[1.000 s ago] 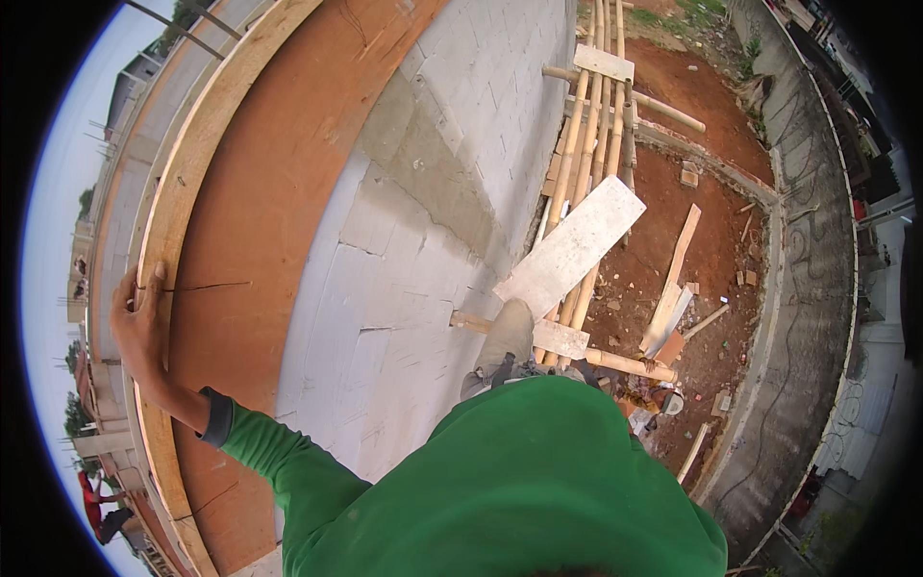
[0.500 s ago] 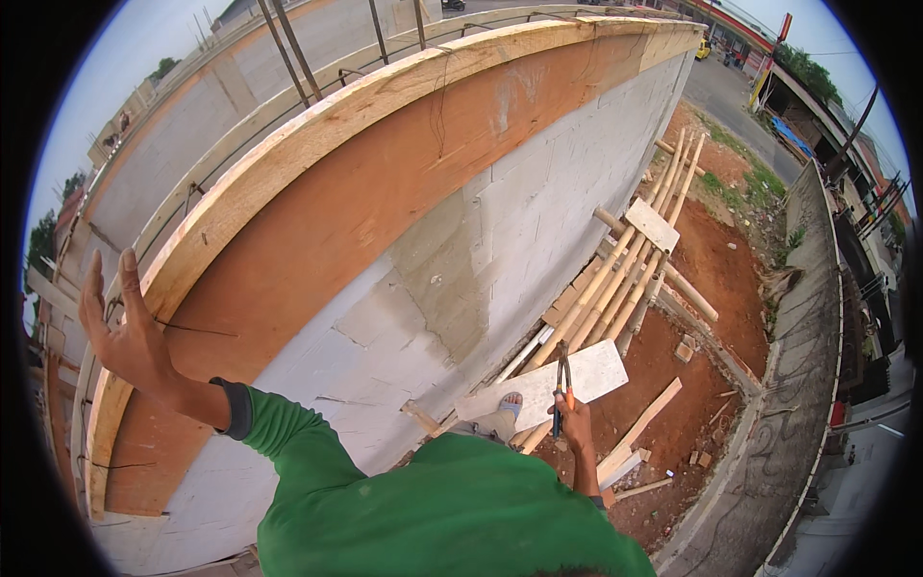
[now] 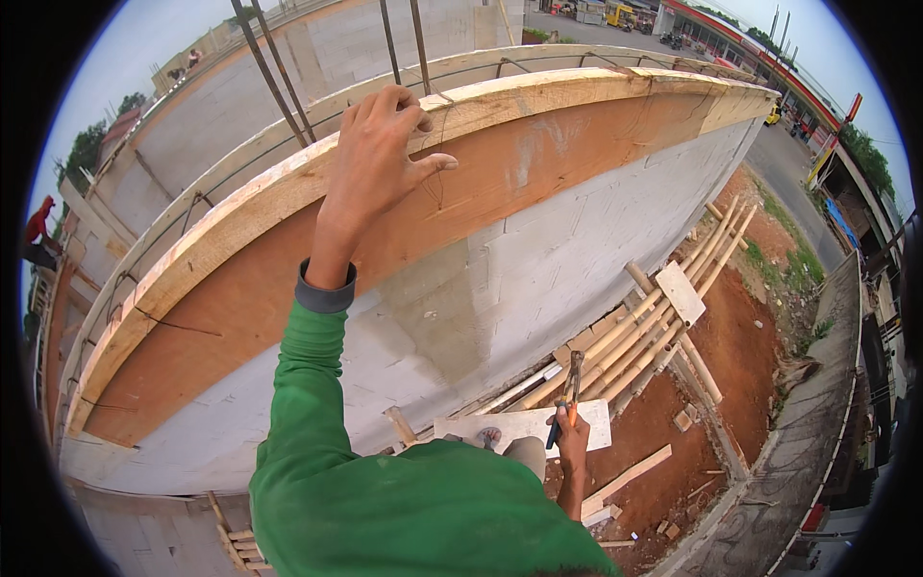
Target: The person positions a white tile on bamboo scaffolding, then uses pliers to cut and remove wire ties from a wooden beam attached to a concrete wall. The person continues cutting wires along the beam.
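Note:
My left hand (image 3: 377, 159) is raised in a green sleeve, fingers curled over the top edge of a long wooden formwork board (image 3: 538, 154) that caps a grey block wall (image 3: 500, 288). It holds nothing loose. My right hand (image 3: 571, 438) hangs low by my hip and grips a pair of pliers (image 3: 569, 389) with orange handles, jaws pointing up. Below me my foot (image 3: 490, 438) rests on a pale plank (image 3: 524, 423) laid on bamboo scaffolding (image 3: 635, 332).
Steel rebars (image 3: 389, 38) rise above the board. Far below lie red earth (image 3: 740, 356), scattered wood offcuts and a low concrete wall (image 3: 817, 423). A person in red (image 3: 38, 226) stands at the far left. A road and buildings lie at the upper right.
My view has swung up toward the wall top. My left hand moved from the far left to the board's top edge at centre. The right hand with the pliers stays low.

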{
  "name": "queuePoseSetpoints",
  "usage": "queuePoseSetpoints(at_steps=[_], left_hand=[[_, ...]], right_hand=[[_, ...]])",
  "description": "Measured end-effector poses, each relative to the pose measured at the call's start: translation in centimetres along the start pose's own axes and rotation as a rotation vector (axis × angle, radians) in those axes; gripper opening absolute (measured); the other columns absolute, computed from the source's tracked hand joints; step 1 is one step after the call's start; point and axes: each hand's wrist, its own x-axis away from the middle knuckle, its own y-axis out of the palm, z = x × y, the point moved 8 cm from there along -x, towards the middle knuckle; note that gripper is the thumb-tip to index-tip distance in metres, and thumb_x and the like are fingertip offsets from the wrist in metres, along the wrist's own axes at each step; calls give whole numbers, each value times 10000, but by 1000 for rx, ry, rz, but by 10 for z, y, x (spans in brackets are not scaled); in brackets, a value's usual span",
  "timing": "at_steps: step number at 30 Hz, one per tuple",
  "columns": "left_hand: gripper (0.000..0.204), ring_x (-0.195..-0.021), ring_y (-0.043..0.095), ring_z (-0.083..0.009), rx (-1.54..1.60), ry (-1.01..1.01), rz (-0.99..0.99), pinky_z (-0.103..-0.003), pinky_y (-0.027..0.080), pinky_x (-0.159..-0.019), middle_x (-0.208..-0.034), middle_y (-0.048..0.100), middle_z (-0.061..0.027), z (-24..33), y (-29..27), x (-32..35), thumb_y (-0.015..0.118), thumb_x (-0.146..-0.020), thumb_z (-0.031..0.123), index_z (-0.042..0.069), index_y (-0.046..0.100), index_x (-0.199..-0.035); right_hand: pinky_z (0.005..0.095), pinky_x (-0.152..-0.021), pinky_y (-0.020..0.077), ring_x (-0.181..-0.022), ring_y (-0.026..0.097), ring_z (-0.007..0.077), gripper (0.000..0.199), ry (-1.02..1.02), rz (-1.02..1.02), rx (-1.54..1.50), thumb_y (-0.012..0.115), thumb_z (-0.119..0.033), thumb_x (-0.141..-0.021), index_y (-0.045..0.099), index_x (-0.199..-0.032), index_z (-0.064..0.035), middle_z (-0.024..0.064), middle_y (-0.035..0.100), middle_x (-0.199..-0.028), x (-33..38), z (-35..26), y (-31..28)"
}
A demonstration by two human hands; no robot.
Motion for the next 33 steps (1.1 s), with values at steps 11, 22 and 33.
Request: queuePoseSetpoints(at_steps=[11, 22, 33], left_hand=[[211, -1421, 550, -267, 215, -212, -291, -409, 471, -1172, -1527, 618, -26, -11, 12, 0, 798, -804, 78, 108, 853, -1005], [154, -1448, 489, -273, 114, -261, -158, -483, 315, -1271, -1501, 636, 4, 1, 12, 13, 801, -871, 218, 187, 875, -1003], [156, -1268, 579, -227, 213, -159, -33, -447, 322, -1208, -1439, 676, 26, 0, 9, 12, 843, -843, 345, 233, 885, -943]], right_hand=[[254, -586, 392, -667, 543, 79, 346, 177, -287, 106, 652, -270, -1068, 728, -1174, 50, 32, 702, -817, -90, -3, -33], [234, -667, 389, -742, 486, 60, 249, -482, -583, 110, 671, -239, -1078, 677, -1146, 1, -21, 563, -787, -192, -211, 60], [223, -489, 403, -587, 492, 49, 342, -588, -873, -347, 732, -119, -1022, 669, -1325, 28, 11, 591, -781, -106, -370, 295]])
